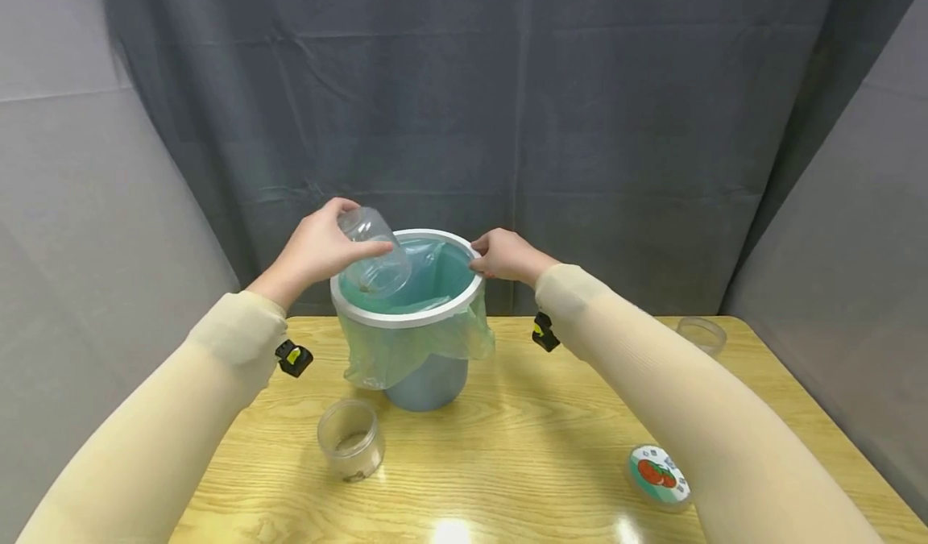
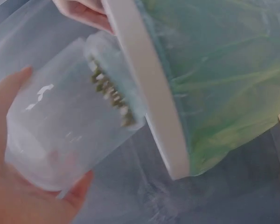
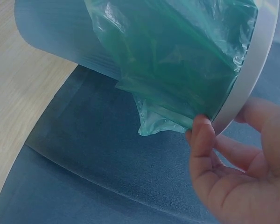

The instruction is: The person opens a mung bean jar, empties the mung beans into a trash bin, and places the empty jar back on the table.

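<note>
My left hand (image 1: 319, 243) grips a clear plastic jar (image 1: 384, 270) around its side, thumb and fingers on opposite walls. The jar tilts mouth-down over the opening of a blue trash can (image 1: 428, 387). In the left wrist view small greenish-brown bits (image 2: 113, 95) lie in the jar near its mouth, beside the can's white rim (image 2: 144, 79). A thin green trash bag (image 1: 406, 350) lines the can and hangs over its outside. My right hand (image 1: 505, 255) pinches the rim at the right side, with fingertips against the bag in the right wrist view.
A second clear jar (image 1: 351, 447) with a little pale content stands on the wooden table (image 1: 507, 463), front left of the can. A round lid with a red fruit picture (image 1: 658, 475) lies at front right. A clear round container (image 1: 702, 333) sits at back right. Grey curtains (image 1: 616, 125) hang behind.
</note>
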The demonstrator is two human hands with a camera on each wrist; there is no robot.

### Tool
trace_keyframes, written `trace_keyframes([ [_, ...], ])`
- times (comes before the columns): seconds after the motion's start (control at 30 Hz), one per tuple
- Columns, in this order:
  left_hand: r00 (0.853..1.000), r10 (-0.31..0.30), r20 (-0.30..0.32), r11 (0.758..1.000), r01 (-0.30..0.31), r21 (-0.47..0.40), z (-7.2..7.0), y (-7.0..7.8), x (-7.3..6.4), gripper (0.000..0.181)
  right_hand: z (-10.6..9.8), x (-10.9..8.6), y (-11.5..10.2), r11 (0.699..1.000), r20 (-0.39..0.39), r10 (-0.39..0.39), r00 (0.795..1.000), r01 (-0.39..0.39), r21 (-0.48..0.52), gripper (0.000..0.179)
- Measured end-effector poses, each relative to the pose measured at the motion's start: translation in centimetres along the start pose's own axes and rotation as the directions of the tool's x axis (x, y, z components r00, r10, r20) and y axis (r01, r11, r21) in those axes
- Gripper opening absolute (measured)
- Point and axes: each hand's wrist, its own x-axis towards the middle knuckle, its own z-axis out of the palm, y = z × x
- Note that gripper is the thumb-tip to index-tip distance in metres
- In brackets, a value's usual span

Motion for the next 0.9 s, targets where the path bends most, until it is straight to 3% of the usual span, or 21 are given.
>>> trace_keyframes([
  [0.1, 0.986, -0.026, -0.162, 0.994, 0.009, -0.108, -0.7, 0.2, -0.2, 0.093, 0.0, 0.0, -0.1, 1.0, -0.001, -0.003, 1.0, 0.003, -0.003, 0.053],
  [0.2, 0.941, -0.044, -0.336, 0.974, -0.034, -0.223, -0.9, 0.1, -0.2, 0.091, 0.1, 0.0, -0.4, 1.0, 0.002, -0.004, 1.0, 0.004, -0.004, 0.053],
  [0.27, 0.919, -0.036, -0.392, 0.967, -0.067, -0.244, -0.6, 0.0, -0.2, 0.089, 0.1, 0.1, -0.5, 1.0, 0.006, -0.002, 1.0, 0.002, -0.006, 0.053],
  [0.3, 0.926, -0.028, -0.375, 0.971, -0.064, -0.23, -0.4, -0.1, -0.1, 0.089, 0.1, 0.1, -0.5, 1.0, 0.005, -0.001, 1.0, 0.001, -0.007, 0.053],
  [0.37, 0.956, -0.003, -0.295, 0.986, -0.046, -0.159, 0.3, -0.4, 0.0, 0.088, 0.2, 0.1, -0.5, 1.0, 0.006, 0.003, 1.0, -0.003, -0.011, 0.053],
  [0.47, 0.995, 0.023, -0.096, 1.0, -0.024, -0.015, 1.6, -0.7, 0.1, 0.09, 0.3, 0.2, -0.4, 1.0, 0.006, 0.004, 1.0, -0.004, -0.021, 0.052],
  [0.5, 0.999, 0.016, -0.043, 1.0, -0.015, 0.017, 1.8, -0.7, 0.1, 0.092, 0.2, 0.2, -0.4, 1.0, 0.007, 0.002, 1.0, -0.002, -0.021, 0.052],
  [0.57, 1.0, 0.0, -0.004, 0.999, 0.0, 0.037, 2.1, -0.8, 0.0, 0.092, 0.2, 0.2, -0.5, 1.0, 0.008, -0.003, 1.0, 0.003, -0.024, 0.052],
  [0.7, 0.999, -0.035, -0.003, 0.999, 0.035, 0.002, 1.8, -1.0, -0.1, 0.095, 0.2, 0.1, -0.6, 1.0, 0.007, -0.002, 1.0, 0.003, -0.02, 0.052],
  [0.9, 0.999, -0.035, 0.008, 0.999, 0.036, -0.008, 1.5, -1.0, 0.1, 0.097, -0.1, 0.0, -0.4, 1.0, 0.006, 0.002, 1.0, -0.002, -0.015, 0.053],
])
